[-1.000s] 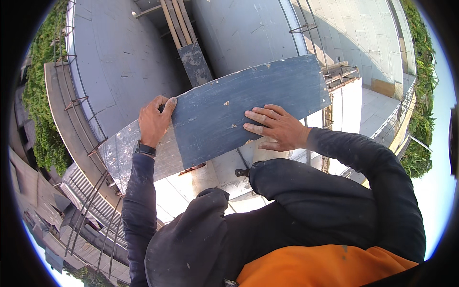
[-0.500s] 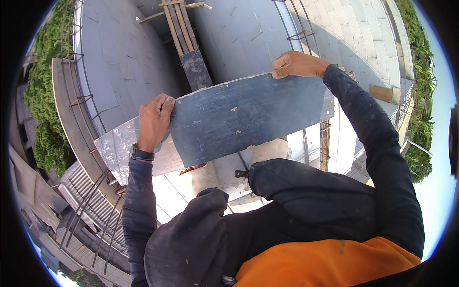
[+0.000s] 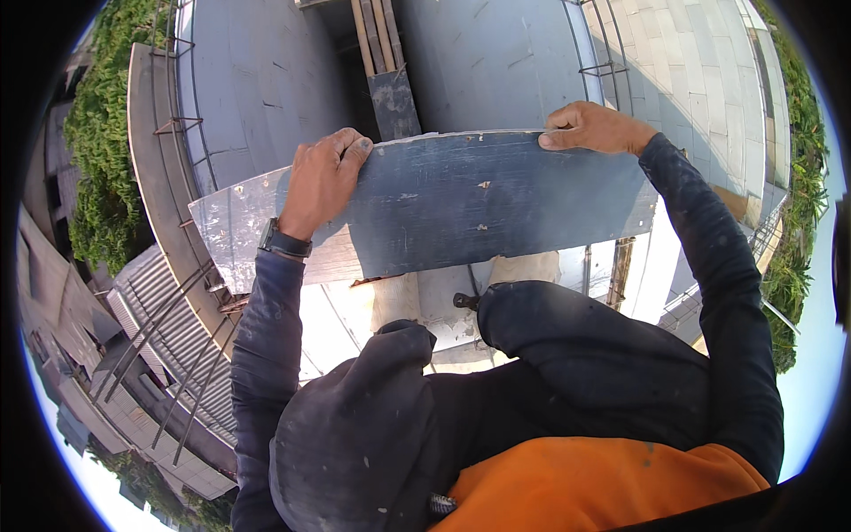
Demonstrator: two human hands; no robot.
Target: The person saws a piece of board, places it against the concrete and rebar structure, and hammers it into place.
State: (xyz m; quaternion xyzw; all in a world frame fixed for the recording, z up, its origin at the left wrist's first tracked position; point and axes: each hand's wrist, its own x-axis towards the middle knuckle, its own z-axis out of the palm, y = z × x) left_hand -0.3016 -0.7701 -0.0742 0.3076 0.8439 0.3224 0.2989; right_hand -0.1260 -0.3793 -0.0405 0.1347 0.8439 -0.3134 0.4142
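A worn, dark blue-grey board (image 3: 425, 213) with a paler left part and flaking spots spans the view in front of me. My left hand (image 3: 324, 177) is closed on its far edge, left of centre, with the thumb along the top. Toward the other end, my right hand (image 3: 596, 131) grips the same edge with curled fingers. Below the board are my bent legs in dark trousers (image 3: 585, 341), with pale surfaces beneath.
Far below runs a dark gap between pale grey surfaces (image 3: 479, 62), with wooden poles (image 3: 377, 31) and a narrow plank (image 3: 394, 106). Rebar cages (image 3: 603, 66) line the edges. A corrugated roof (image 3: 168, 319), protruding rods and trees (image 3: 106, 195) lie beyond.
My right hand has moved from flat on the board up to its far edge and gripped it. Board and both hands have shifted slightly up and right in the picture.
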